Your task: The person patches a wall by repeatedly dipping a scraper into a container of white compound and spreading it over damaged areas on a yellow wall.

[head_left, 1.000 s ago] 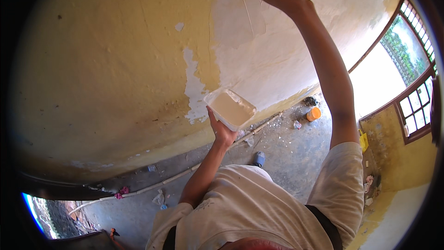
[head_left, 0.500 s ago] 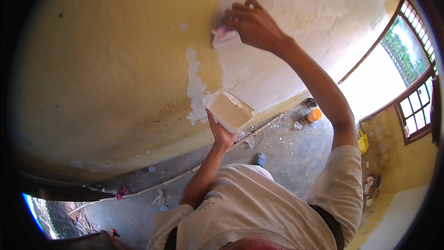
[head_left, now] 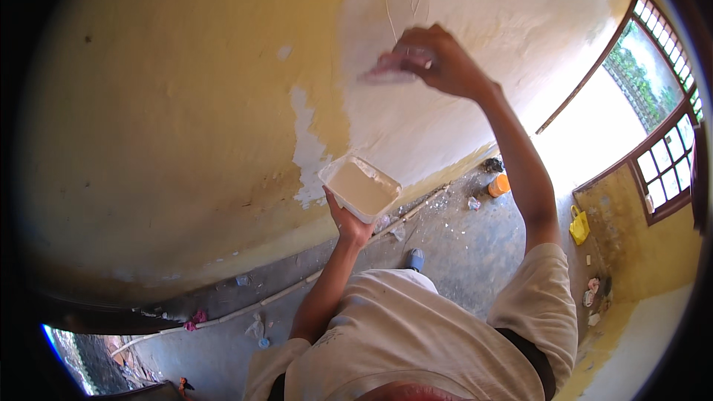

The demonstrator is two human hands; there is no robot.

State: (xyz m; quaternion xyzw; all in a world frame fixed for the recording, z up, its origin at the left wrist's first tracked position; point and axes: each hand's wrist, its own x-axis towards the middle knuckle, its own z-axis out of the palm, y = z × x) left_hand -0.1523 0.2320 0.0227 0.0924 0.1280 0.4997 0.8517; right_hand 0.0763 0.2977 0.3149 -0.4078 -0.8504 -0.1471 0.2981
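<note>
"Where's the tub (head_left: 347,200)?"
"In the left hand (head_left: 351,224), thumb along its left edge, fingers grasping it."
"Right hand (head_left: 442,63)?"
"Fingers pinching a blurred flat tool (head_left: 381,75) near the wall (head_left: 186,104)."

Grey floor (head_left: 468,252), stained yellow side wall (head_left: 639,252), brown-framed window (head_left: 668,163), bright daylight (head_left: 594,115).

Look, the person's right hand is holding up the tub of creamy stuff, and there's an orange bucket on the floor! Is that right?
Not quite: the head view shows the left hand holding up the tub of creamy stuff. The rest is right: there's an orange bucket on the floor.
</note>
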